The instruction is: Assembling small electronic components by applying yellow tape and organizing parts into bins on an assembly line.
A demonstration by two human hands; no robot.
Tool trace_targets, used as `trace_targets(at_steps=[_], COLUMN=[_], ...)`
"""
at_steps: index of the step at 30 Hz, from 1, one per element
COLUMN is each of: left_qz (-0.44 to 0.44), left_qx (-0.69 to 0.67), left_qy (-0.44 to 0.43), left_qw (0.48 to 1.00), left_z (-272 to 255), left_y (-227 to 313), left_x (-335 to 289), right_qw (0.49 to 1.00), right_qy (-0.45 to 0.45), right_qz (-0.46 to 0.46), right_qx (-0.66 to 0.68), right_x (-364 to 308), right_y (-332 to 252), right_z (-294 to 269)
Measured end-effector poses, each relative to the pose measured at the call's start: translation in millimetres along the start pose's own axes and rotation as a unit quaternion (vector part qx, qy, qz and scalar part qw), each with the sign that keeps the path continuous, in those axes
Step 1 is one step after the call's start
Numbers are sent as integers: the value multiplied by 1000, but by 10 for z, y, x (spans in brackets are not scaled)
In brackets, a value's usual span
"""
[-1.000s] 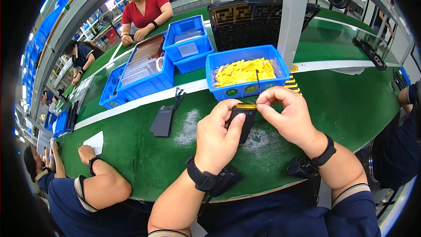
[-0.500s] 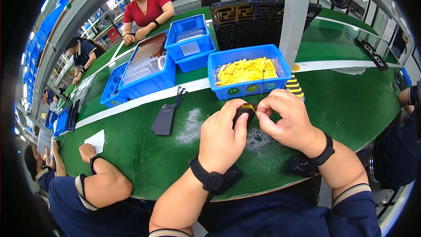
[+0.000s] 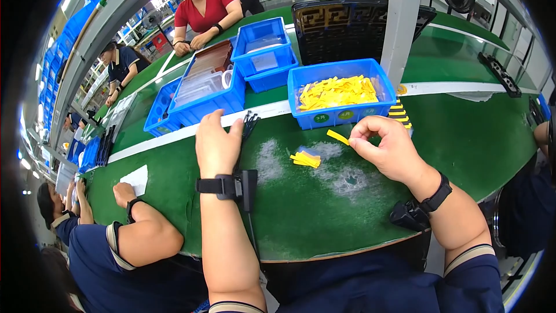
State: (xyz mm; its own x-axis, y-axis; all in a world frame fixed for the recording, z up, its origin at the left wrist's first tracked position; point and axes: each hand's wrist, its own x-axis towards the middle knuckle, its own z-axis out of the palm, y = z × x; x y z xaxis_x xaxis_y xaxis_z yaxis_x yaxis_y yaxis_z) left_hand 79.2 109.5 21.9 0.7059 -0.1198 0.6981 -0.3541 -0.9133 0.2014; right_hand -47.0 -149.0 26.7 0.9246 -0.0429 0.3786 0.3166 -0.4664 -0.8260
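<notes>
At the front edge of the green worktop point(image 3: 324, 226), black wrist devices point(image 3: 408, 215) are noted on both forearms. Toward the left edge, a co-worker's hand point(image 3: 123, 195) lies at a white sheet point(image 3: 138, 179). Loose yellow strips point(image 3: 305, 160) lie on the worktop between its front and far edges. The right hand point(image 3: 382, 146), right of these, has thumb and fingers clamped on one end of a yellow strip point(image 3: 336, 136), its free end directed left and toward the far edge. The left hand point(image 3: 218, 144), left of the loose strips, shows thumb and fingertips apart; the area beneath its palm is hidden. Black cables point(image 3: 249, 123) lie just beside its thumb. Along the far edge stands a blue bin point(image 3: 306, 120) of yellow pieces point(image 3: 339, 93); beyond sits a person in a red top point(image 3: 205, 9)
</notes>
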Motion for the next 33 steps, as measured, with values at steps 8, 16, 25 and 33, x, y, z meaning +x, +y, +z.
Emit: trace_targets(at_steps=[8,16,25,33], left_qz=[125,53,54,167], left_qx=[-450,-532,-179,-217], left_qy=[-291,-381,-365,-301], left_qw=[835,755,912,913], left_z=[-270,-172,169,118], left_y=[929,966,708,625], left_x=[-254,-327,-329,-281], right_qw=[993,984,997,997], right_qy=[-90,-144,-66,-68], right_qz=[17,47,28,-7], right_qx=[69,93,3,-41], right_x=[-6,-36,-13,-15], right_y=[35,19,32,1], right_z=[1,-25,12,-5])
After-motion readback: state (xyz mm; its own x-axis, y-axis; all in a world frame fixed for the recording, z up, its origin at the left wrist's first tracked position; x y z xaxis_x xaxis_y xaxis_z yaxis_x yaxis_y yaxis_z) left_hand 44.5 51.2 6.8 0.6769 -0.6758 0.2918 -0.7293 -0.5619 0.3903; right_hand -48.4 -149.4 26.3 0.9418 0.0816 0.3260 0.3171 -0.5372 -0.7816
